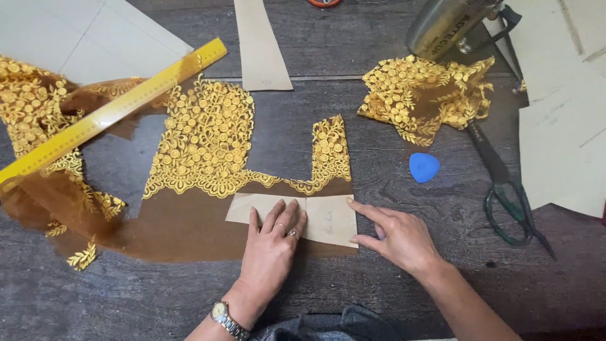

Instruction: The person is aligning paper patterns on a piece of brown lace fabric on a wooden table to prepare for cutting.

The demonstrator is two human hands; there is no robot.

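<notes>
A small tan paper pattern piece (331, 221) lies on brown net fabric with gold lace embroidery (205, 142) spread over a dark wooden table (391, 57). My left hand (271, 246), with a ring and a wristwatch, rests flat on the pattern's middle, fingers together. My right hand (398, 237) sits at the pattern's right edge, index finger stretched out and touching the paper's upper right corner. Neither hand grips anything.
A yellow ruler (113, 110) lies slanted at left over more lace. A blue tailor's chalk (424, 167), dark scissors (505, 189), a loose lace scrap (429, 98), a metal iron (445, 25) and several paper pattern sheets (562, 151) surround the work.
</notes>
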